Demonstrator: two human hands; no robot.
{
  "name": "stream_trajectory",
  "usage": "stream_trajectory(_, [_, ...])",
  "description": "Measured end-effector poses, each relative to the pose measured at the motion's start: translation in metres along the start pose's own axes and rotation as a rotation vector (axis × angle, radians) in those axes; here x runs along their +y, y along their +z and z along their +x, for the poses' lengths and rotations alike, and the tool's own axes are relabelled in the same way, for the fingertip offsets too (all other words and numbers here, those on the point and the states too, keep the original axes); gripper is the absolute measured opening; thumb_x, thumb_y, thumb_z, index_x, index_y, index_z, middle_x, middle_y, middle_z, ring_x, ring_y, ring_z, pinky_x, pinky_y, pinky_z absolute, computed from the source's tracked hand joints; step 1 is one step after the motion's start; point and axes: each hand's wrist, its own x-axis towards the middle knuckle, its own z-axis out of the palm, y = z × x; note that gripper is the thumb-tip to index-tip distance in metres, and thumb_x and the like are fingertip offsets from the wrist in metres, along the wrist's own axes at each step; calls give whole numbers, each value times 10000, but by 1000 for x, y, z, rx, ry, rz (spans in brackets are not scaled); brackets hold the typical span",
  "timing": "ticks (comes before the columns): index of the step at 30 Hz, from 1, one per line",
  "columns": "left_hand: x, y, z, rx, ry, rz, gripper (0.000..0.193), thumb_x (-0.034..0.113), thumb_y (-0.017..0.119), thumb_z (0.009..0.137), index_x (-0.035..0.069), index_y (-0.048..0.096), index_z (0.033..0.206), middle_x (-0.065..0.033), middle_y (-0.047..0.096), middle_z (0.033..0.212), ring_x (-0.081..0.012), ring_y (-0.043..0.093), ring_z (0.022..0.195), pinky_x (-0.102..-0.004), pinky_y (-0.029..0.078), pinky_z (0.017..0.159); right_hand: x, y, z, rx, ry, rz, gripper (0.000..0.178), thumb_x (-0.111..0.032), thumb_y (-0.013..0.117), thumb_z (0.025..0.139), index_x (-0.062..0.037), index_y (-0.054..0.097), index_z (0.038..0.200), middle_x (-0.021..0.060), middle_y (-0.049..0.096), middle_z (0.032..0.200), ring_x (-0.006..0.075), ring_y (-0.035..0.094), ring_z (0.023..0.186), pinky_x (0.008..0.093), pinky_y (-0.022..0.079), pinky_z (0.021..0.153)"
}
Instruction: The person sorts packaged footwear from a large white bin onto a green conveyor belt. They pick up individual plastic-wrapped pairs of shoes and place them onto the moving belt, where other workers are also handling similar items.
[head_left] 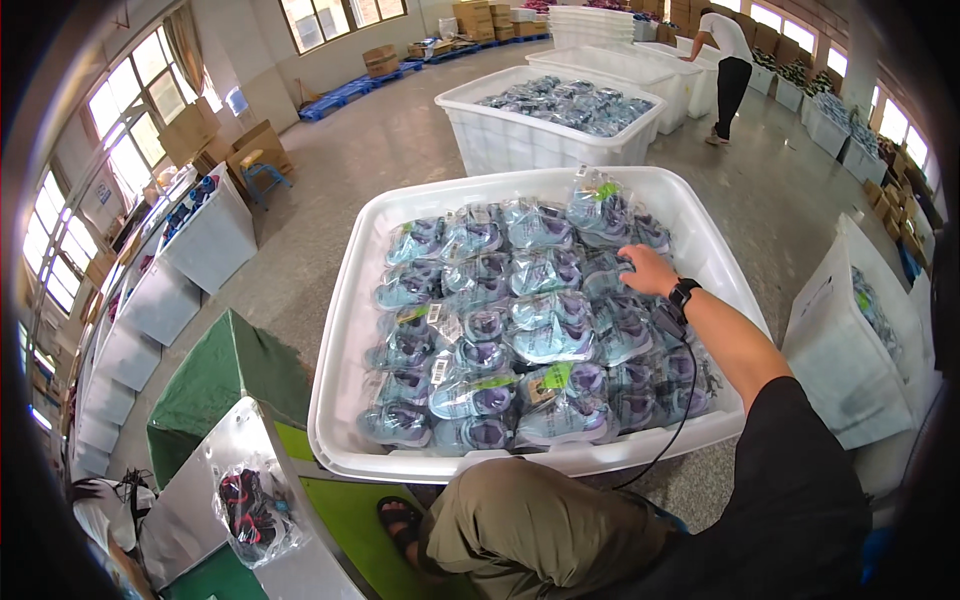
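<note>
My right hand (651, 271) reaches into a large white plastic tub (545, 466) from the right. Its fingers are bent and closed on a clear-bagged pair of light blue and purple shoes (606, 275) near the tub's far right part. Just beyond the fingers, another bagged pair of shoes (598, 207) with a green tag stands higher than its neighbours. Several more bagged pairs (545, 325) lie in rows, some with green tags or white labels. My left hand is out of view. A black watch (684, 292) sits on my right wrist, and a small black device with a cable hangs beside it.
Another white tub (540, 150) of bagged shoes stands just beyond. At lower left, a bagged dark red and black pair (254, 510) lies on a metal-topped bench (215, 455). White bins (850, 330) flank the right side. A person (725, 60) bends over tubs farther back.
</note>
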Motion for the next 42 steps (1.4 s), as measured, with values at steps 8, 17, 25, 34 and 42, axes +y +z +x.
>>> stream_trajectory(8, [-2, -3, 9, -78, -25, 26, 220, 15, 681, 1003, 43, 679, 1221, -46, 658, 740, -114, 547, 588, -228, 442, 536, -116, -35, -32, -352, -256, 585, 389, -223, 758, 953, 3, 701, 1265, 100, 782, 1102, 173, 737, 1004, 332, 574, 906])
stream_trajectory(17, [-4, -7, 20, -66, -104, 51, 167, 13, 701, 992, 60, 650, 1144, -90, 696, 757, -135, 608, 569, -225, 473, 470, -321, -135, -125, -845, -751, 1028, 394, -180, 708, 1014, 72, 631, 1307, 90, 743, 1045, 134, 690, 960, 289, 545, 862])
stream_trajectory(25, [0, -7, 10, -228, -68, 16, 218, 23, 730, 967, 46, 660, 1172, -123, 708, 956, -179, 642, 772, -273, 526, 621, -457, -98, -235, -1459, -682, 1519, 431, -236, 669, 1070, 30, 588, 1400, 120, 711, 1204, 185, 721, 1022, 326, 599, 830])
stream_trajectory(34, [9, -31, 23, -348, -250, 64, 285, 104, 657, 1057, -36, 640, 1305, -79, 709, 1067, -139, 704, 872, -263, 577, 706, -472, 1, -262, -1521, 61, 1236, 343, -214, 659, 1066, 2, 646, 1332, 58, 724, 1064, 129, 711, 926, 269, 575, 777])
stream_trajectory(42, [96, -51, 132, -52, 145, 495, 428, 216, 734, 1007, 16, 640, 1373, -83, 713, 1261, -154, 665, 1142, -303, 531, 922, -488, -4, -292, -1543, -236, 1400, 305, -127, 616, 1071, 25, 584, 1333, 65, 696, 1006, 121, 687, 901, 264, 551, 794])
